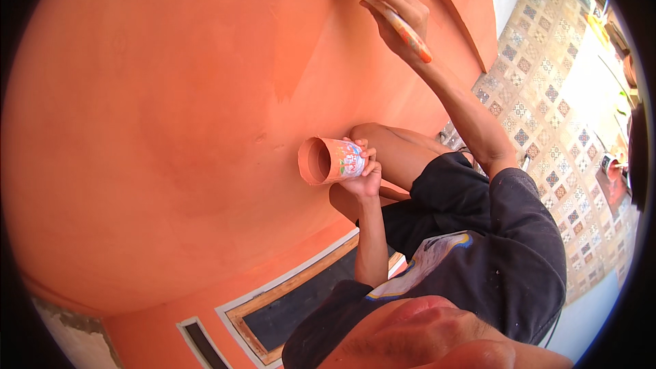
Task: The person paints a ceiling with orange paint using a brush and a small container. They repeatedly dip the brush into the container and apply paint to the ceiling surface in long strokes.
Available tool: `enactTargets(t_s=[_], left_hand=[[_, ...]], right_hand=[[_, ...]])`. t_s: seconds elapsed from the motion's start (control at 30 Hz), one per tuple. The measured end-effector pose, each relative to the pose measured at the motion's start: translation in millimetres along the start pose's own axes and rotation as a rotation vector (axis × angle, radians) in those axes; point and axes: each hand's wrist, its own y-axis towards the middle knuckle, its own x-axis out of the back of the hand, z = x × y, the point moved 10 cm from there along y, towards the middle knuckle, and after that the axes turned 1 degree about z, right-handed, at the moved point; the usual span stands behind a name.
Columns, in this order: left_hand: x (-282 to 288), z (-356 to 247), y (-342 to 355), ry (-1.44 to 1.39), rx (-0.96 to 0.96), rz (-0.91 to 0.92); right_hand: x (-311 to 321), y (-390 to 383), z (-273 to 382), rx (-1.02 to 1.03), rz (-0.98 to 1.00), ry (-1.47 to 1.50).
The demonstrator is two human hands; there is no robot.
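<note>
My right hand (404, 17) is closed round the handle of a paintbrush (412, 41) at the top of the view. The brush's orange-coated bristles touch the orange wall (205, 96). Lower down, near my bent knee, my left hand (367, 176) grips a paint cup (338, 156). The cup has a printed label, a ragged rim and orange paint on its outside. It is tilted with its mouth toward the wall. Its inside looks coated orange, but how much paint it holds I cannot tell.
A wood-framed window (256, 306) with dark glass is at the bottom, beside a narrow dark opening (205, 345). Patterned floor tiles (529, 102) spread along the right. A paint-stained container (613, 169) stands on them. A raised curved edge (456, 10) borders the wall.
</note>
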Motion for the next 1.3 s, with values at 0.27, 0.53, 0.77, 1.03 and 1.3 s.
enactTargets(t_s=[0.27, 0.53, 0.77, 1.03, 1.3], left_hand=[[-4.0, 1.7, 2.4, 0.012, 0.027, 0.005], [0.8, 1.1, 0.9, -0.027, 0.013, -0.005], [-2.5, 2.4, 1.7, -0.005, 0.027, -0.010], [-1.3, 1.1, 0.4, -0.009, 0.016, 0.001], [-0.9, 3.0, 0.2, -0.018, 0.000, -0.004]], right_hand=[[-17.4, -32.6, -4.3, -0.571, 0.388, 0.612], [10.9, 8.7, -85.7, -0.422, -0.090, 0.433], [-14.7, -61.1, 69.0, -0.025, 0.418, 0.439], [3.1, 7.4, -61.3, -0.502, 0.124, 0.424], [4.1, -4.3, 3.3, -0.002, 0.025, 0.032]])
